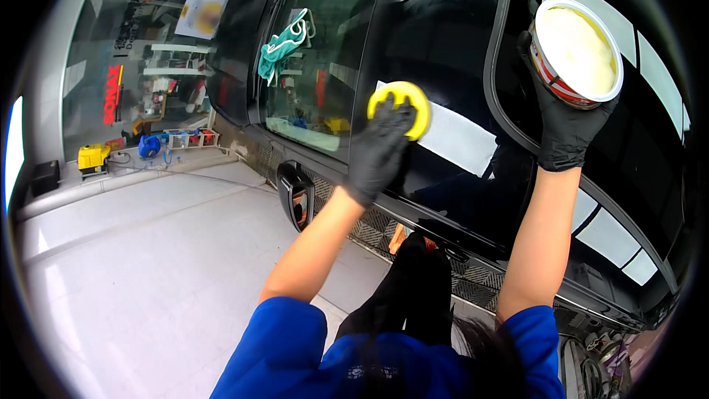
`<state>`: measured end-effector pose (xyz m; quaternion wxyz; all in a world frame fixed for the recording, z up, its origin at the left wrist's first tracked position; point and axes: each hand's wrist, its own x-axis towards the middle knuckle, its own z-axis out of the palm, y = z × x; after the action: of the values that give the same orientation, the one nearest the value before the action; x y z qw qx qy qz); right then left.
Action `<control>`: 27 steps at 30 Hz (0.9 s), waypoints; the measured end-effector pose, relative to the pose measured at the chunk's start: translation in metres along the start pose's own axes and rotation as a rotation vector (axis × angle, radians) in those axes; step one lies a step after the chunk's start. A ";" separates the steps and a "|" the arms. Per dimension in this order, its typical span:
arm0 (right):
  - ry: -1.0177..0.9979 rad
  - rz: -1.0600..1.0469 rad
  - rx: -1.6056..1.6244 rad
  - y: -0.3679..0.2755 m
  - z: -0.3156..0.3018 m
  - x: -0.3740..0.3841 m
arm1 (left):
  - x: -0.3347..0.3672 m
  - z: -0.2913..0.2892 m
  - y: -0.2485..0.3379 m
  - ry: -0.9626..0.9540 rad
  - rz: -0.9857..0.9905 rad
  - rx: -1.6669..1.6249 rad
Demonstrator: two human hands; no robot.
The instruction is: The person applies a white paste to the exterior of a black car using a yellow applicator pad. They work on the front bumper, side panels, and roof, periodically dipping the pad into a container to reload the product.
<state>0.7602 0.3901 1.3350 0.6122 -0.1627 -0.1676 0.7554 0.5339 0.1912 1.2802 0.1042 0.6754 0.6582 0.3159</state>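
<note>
In a black glove, my left hand [378,151] has its fingers laid over a round yellow applicator pad [422,108], holding it flat against the glossy black car roof [443,37]. Part of the pad is covered by the fingers. My right hand [567,127], gloved in black too, grips an open round tub of pale yellow wax [580,52] from below. The tub is tilted so that its contents show, above the dark panel on the right. Its outer side is red beneath a white rim.
A green cloth with white edging [282,47] rests on the car's windshield [317,89]. The side mirror [295,193] juts out at the left of my legs. A yellow machine [93,158] and a blue device [150,146] stand along the far wall, beyond the pale floor [155,251].
</note>
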 end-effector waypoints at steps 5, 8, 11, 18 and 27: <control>0.015 0.008 -0.058 0.005 0.003 -0.004 | 0.045 -0.004 -0.028 0.182 -0.141 -0.152; 0.036 0.000 -0.013 0.002 0.010 -0.005 | 0.014 -0.004 0.000 0.097 -0.074 -0.066; 0.066 -0.016 0.013 0.001 0.007 -0.003 | -0.027 -0.012 0.006 0.009 -0.091 -0.051; 0.001 -0.028 -0.141 0.006 0.028 -0.009 | 0.087 -0.015 -0.076 0.148 -0.260 -0.326; -0.037 -0.035 -0.133 0.000 0.009 -0.002 | -0.057 -0.021 -0.011 0.040 -0.276 -0.262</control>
<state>0.7564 0.3880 1.3431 0.6100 -0.1858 -0.2315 0.7347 0.5171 0.1317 1.2741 0.2204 0.5531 0.6997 0.3948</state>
